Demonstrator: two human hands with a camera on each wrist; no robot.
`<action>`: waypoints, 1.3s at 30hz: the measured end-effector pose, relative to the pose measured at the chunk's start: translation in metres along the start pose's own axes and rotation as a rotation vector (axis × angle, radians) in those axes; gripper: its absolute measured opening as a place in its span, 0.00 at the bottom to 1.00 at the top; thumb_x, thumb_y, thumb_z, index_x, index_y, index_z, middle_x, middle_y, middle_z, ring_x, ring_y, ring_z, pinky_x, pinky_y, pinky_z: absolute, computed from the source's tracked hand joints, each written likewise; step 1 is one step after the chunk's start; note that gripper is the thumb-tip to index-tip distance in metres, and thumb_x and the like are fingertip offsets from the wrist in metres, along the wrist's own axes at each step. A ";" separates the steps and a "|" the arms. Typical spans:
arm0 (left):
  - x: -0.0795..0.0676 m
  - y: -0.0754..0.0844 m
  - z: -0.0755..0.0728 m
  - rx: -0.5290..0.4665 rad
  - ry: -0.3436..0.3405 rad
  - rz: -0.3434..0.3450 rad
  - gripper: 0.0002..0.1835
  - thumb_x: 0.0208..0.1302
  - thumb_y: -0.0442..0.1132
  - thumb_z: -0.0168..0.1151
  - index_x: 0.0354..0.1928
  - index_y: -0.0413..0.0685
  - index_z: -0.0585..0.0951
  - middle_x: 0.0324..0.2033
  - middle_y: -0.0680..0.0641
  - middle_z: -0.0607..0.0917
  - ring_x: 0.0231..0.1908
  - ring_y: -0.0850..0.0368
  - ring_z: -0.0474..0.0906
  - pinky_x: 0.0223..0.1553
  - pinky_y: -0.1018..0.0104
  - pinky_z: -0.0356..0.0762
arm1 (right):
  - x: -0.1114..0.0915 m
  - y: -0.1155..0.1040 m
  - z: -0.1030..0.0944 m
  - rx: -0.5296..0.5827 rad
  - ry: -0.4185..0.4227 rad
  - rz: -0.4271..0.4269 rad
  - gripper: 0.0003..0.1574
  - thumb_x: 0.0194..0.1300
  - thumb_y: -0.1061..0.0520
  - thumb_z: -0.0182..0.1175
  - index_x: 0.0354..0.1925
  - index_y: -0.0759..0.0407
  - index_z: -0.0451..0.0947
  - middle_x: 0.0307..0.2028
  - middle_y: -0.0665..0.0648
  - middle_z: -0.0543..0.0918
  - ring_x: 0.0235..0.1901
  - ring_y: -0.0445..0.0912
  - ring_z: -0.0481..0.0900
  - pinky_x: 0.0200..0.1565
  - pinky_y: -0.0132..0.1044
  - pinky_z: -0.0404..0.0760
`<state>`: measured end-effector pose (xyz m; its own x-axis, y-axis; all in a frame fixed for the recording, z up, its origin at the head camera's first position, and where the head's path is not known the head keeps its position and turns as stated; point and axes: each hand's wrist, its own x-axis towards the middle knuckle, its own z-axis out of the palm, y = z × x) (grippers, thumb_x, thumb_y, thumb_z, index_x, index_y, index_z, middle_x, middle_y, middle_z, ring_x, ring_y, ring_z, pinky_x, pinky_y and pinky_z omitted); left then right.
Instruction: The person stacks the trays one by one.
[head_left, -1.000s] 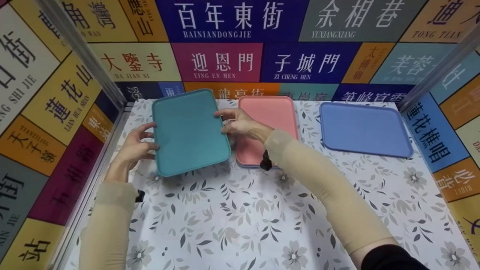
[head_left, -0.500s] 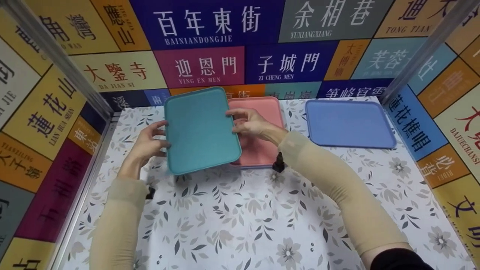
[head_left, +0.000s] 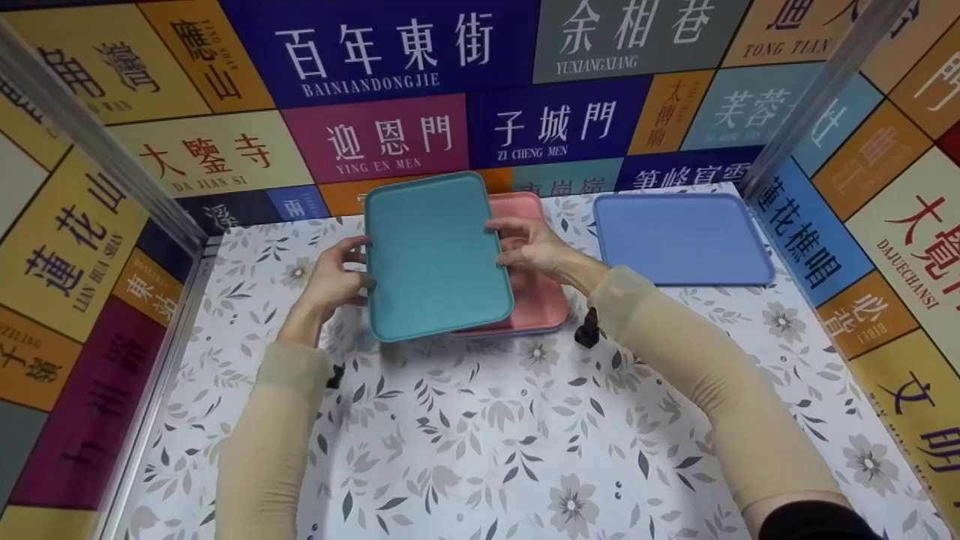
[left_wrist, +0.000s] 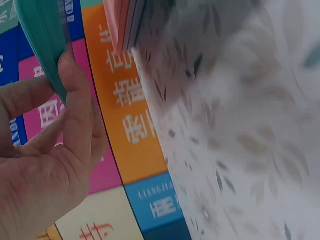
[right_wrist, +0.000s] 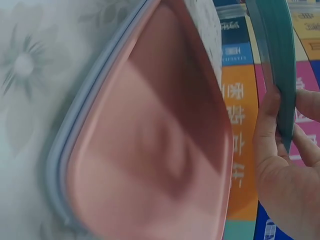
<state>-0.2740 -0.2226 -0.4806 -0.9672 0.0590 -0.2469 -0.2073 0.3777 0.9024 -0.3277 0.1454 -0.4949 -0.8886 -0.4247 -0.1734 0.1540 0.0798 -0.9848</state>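
Both hands hold a teal rectangular tray [head_left: 439,259] in the air, slightly tilted. My left hand [head_left: 330,283] pinches its left edge between thumb and fingers, and my right hand [head_left: 538,249] grips the right edge the same way. Beneath and behind it on the table lies a pink tray [head_left: 538,300], partly covered by the teal one in the head view. The right wrist view shows the pink tray [right_wrist: 150,150] on top of a stack, with bluish tray rims [right_wrist: 62,155] under it. A gap separates the teal tray [left_wrist: 42,45] from the stack in the left wrist view.
A blue tray [head_left: 682,240] lies flat at the back right of the table. The table [head_left: 465,435] has a white leaf-and-flower cover. Colourful sign-printed walls [head_left: 390,139] stand at the back and on both sides, with metal corner posts [head_left: 814,90].
Both hands have carried the teal tray to the right, from beside the pink stack to partly over it. The head view has shifted a little; the blue tray stays in place.
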 end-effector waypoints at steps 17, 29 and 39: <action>0.044 0.015 0.077 0.070 0.008 0.049 0.41 0.66 0.21 0.60 0.83 0.45 0.72 0.65 0.32 0.79 0.57 0.40 0.84 0.48 0.43 0.96 | -0.015 0.028 -0.064 -0.128 0.142 0.026 0.49 0.61 0.78 0.63 0.80 0.62 0.75 0.62 0.59 0.80 0.36 0.39 0.85 0.33 0.33 0.89; 0.059 0.012 0.109 0.241 0.025 0.070 0.39 0.62 0.20 0.55 0.79 0.41 0.76 0.63 0.33 0.85 0.53 0.43 0.85 0.48 0.52 0.92 | -0.019 0.047 -0.076 -0.261 0.195 0.076 0.45 0.64 0.74 0.63 0.80 0.64 0.74 0.64 0.71 0.78 0.39 0.38 0.85 0.36 0.31 0.88; 0.060 0.017 0.119 0.506 0.054 0.011 0.34 0.68 0.30 0.66 0.77 0.40 0.78 0.67 0.35 0.85 0.65 0.40 0.83 0.74 0.45 0.83 | -0.015 0.061 -0.073 -0.316 0.264 0.025 0.46 0.57 0.77 0.59 0.75 0.66 0.80 0.57 0.65 0.78 0.36 0.38 0.79 0.30 0.27 0.83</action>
<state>-0.3183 -0.1030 -0.5225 -0.9779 0.0226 -0.2079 -0.1132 0.7786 0.6173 -0.3364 0.2223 -0.5523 -0.9730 -0.1765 -0.1490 0.0728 0.3777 -0.9230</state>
